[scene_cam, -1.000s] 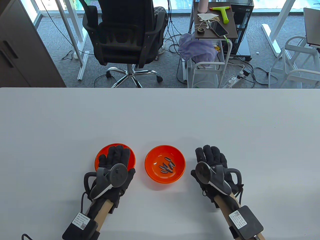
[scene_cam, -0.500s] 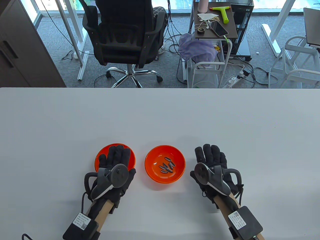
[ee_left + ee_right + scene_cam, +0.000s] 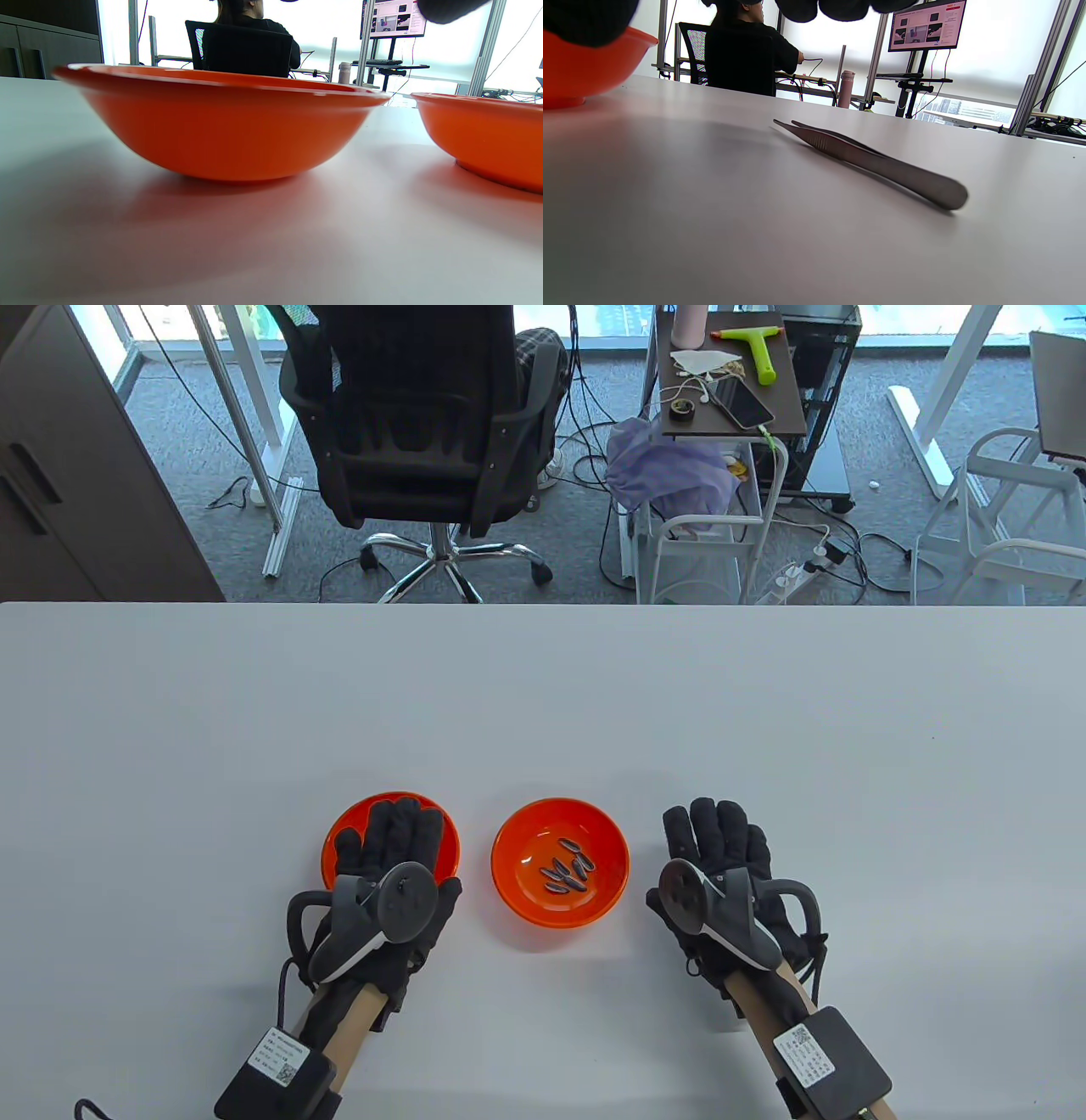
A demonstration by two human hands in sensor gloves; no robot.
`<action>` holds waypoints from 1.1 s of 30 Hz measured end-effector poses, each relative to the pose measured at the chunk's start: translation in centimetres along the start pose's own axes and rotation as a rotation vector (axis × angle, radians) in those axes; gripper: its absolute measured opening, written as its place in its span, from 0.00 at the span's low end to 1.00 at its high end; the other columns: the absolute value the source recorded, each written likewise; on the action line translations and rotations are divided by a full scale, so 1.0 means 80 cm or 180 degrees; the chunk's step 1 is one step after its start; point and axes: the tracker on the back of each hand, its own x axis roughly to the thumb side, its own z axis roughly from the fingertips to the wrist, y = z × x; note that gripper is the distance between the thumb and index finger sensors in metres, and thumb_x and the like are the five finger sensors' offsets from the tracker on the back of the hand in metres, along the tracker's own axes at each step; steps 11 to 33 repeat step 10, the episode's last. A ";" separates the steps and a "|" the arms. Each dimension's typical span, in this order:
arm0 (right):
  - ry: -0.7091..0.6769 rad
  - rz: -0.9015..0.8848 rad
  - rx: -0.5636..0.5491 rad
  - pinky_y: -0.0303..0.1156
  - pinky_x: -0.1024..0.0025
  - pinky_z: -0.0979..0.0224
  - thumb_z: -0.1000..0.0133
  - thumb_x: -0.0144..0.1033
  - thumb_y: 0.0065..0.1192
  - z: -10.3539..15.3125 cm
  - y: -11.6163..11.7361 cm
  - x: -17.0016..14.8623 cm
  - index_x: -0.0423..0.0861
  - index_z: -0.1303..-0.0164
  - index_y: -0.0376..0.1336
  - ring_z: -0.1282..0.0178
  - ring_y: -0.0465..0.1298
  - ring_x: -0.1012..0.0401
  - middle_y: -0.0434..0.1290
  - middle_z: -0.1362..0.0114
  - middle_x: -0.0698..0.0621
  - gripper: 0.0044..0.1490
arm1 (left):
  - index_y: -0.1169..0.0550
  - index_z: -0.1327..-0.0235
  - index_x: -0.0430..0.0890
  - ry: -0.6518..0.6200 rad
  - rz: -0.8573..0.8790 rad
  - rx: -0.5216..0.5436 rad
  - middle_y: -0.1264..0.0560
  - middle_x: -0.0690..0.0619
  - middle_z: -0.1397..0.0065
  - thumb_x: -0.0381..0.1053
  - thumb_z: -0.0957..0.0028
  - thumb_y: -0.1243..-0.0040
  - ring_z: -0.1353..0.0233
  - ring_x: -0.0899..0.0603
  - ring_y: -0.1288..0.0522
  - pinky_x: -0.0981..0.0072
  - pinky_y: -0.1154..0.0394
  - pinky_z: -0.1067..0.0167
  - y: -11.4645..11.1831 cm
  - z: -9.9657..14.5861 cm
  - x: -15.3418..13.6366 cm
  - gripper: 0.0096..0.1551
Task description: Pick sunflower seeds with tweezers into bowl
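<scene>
Two orange bowls stand near the table's front. My left hand (image 3: 392, 836) lies with fingers spread over the left bowl (image 3: 450, 853), hiding its inside; whether it touches the rim I cannot tell. That bowl fills the left wrist view (image 3: 229, 123). The right bowl (image 3: 594, 831) holds several striped sunflower seeds (image 3: 568, 867). My right hand (image 3: 717, 840) is flat and open to the right of that bowl. It hides the metal tweezers in the table view. In the right wrist view the tweezers (image 3: 874, 163) lie on the table under my fingers (image 3: 840, 8), not held.
The white table (image 3: 543, 704) stretches wide beyond the bowls. The right bowl's side shows in the left wrist view (image 3: 488, 135) and the right wrist view (image 3: 581, 72). An office chair (image 3: 424, 432) and a cart (image 3: 730, 381) stand behind the table's far edge.
</scene>
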 end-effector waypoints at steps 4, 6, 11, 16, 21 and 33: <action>0.0000 0.0004 0.0002 0.49 0.49 0.14 0.61 0.68 0.60 0.001 0.000 0.001 0.61 0.21 0.40 0.12 0.48 0.47 0.44 0.13 0.53 0.60 | 0.46 0.21 0.56 -0.0001 0.0002 0.0005 0.50 0.53 0.12 0.66 0.49 0.47 0.11 0.41 0.51 0.36 0.55 0.21 0.000 0.000 0.000 0.44; -0.0008 0.0010 0.0005 0.49 0.49 0.14 0.61 0.68 0.60 0.001 0.001 0.001 0.61 0.21 0.40 0.12 0.48 0.47 0.44 0.13 0.53 0.61 | 0.46 0.21 0.56 -0.0008 -0.0007 0.0010 0.50 0.53 0.12 0.66 0.49 0.48 0.11 0.41 0.51 0.36 0.55 0.21 -0.001 0.000 0.001 0.45; 0.0001 0.0019 0.0018 0.49 0.49 0.14 0.61 0.68 0.60 0.001 0.001 0.001 0.61 0.21 0.41 0.12 0.48 0.47 0.44 0.13 0.53 0.60 | 0.47 0.21 0.56 -0.0004 -0.0022 0.0012 0.50 0.53 0.12 0.66 0.49 0.48 0.11 0.41 0.51 0.36 0.55 0.21 -0.001 0.000 0.002 0.45; 0.0001 0.0019 0.0018 0.49 0.49 0.14 0.61 0.68 0.60 0.001 0.001 0.001 0.61 0.21 0.41 0.12 0.48 0.47 0.44 0.13 0.53 0.60 | 0.47 0.21 0.56 -0.0004 -0.0022 0.0012 0.50 0.53 0.12 0.66 0.49 0.48 0.11 0.41 0.51 0.36 0.55 0.21 -0.001 0.000 0.002 0.45; 0.0001 0.0019 0.0018 0.49 0.49 0.14 0.61 0.68 0.60 0.001 0.001 0.001 0.61 0.21 0.41 0.12 0.48 0.47 0.44 0.13 0.53 0.60 | 0.47 0.21 0.56 -0.0004 -0.0022 0.0012 0.50 0.53 0.12 0.66 0.49 0.48 0.11 0.41 0.51 0.36 0.55 0.21 -0.001 0.000 0.002 0.45; 0.0001 0.0019 0.0018 0.49 0.49 0.14 0.61 0.68 0.60 0.001 0.001 0.001 0.61 0.21 0.41 0.12 0.48 0.47 0.44 0.13 0.53 0.60 | 0.47 0.21 0.56 -0.0004 -0.0022 0.0012 0.50 0.53 0.12 0.66 0.49 0.48 0.11 0.41 0.51 0.36 0.55 0.21 -0.001 0.000 0.002 0.45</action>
